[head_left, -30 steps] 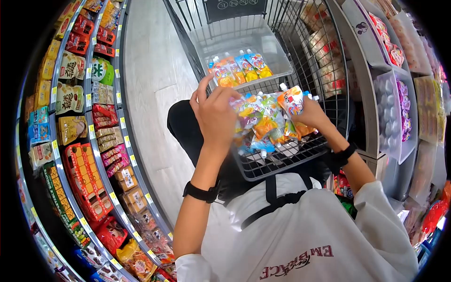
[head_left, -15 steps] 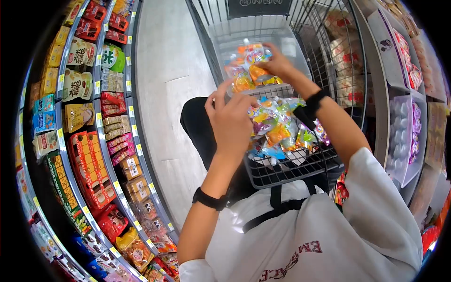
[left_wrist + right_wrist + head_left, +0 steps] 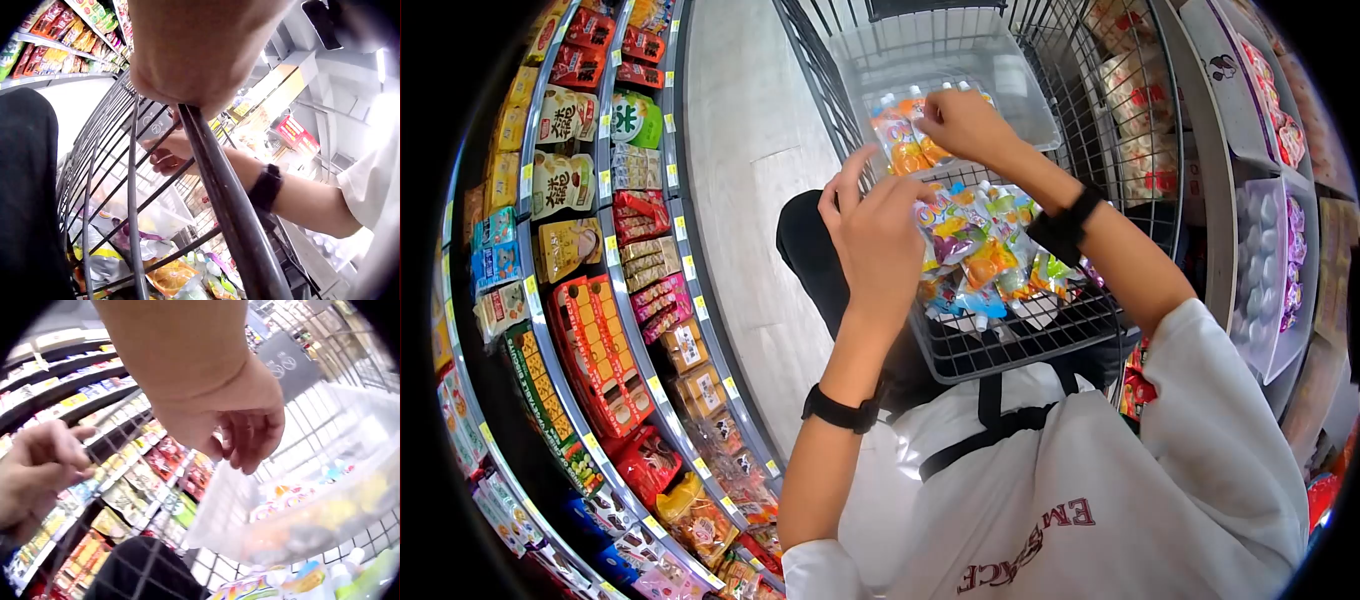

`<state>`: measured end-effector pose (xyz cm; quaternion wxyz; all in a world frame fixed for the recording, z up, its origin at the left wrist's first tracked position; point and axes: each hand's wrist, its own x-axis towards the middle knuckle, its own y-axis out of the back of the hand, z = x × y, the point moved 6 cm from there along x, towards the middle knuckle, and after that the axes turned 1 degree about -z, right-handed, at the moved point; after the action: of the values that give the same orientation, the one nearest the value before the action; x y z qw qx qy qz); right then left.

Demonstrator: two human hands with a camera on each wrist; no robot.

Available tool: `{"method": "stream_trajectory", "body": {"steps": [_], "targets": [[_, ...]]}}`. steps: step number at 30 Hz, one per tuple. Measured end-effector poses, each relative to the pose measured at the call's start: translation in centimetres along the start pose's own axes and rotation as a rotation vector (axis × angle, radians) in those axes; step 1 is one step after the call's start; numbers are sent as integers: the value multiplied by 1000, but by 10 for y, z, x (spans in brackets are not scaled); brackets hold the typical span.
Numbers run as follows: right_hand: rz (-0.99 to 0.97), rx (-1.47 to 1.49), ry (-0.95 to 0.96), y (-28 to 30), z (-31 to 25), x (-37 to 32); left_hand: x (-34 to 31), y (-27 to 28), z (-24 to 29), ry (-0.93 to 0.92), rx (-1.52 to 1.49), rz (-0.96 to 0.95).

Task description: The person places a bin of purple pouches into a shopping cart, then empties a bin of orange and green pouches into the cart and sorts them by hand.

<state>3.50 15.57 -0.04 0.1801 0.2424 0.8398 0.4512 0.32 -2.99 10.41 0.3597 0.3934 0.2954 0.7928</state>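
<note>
Above the clear plastic tub [image 3: 1000, 60] in the cart, my right hand [image 3: 968, 125] hangs with loosely bent fingers; the right wrist view shows nothing in this hand [image 3: 240, 428]. Orange-and-white spouted pouches [image 3: 905, 140] stand in a row in the tub, partly hidden by the hand. My left hand [image 3: 878, 235] is at the cart's left side, fingers loosely bent and holding nothing, beside a heap of mixed pouches [image 3: 990, 262]. In the left wrist view the left forearm lies against the cart's top rail [image 3: 219, 181].
The wire cart [image 3: 1000, 362] surrounds tub and heap. Snack shelves [image 3: 605, 290] run along the left, beyond a strip of floor [image 3: 750, 240]. On the right stand bins of packaged goods [image 3: 1265, 270]. A dark-clothed knee [image 3: 800, 235] is beside the cart.
My right hand carried an orange-and-white pouch from the heap into the tub, let it go, and has risen slightly off the row. The left hand has stayed nearly in place.
</note>
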Motion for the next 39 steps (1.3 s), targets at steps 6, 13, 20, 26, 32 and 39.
{"method": "stream_trajectory", "body": {"steps": [6, 13, 20, 26, 32, 39], "targets": [[-544, -232, -145, -32, -26, -98, -2, 3, 4, -2, 9, 0], [-602, 8, -324, -64, -4, -100, -2, 4, 5, 1, 4, -23], [-649, 320, -141, 46, -8, -111, -3, 4, 1, 37, -10, -8], [-10, 587, -469, 59, 83, -31, -2, 2, 1, 37, -3, -16], [-25, 271, -569, -65, 143, 23, -1, 2, 0, 34, 59, -24], [57, -230, 54, -64, 103, 36, 1, 0, 0, 42, 68, -48]]}}
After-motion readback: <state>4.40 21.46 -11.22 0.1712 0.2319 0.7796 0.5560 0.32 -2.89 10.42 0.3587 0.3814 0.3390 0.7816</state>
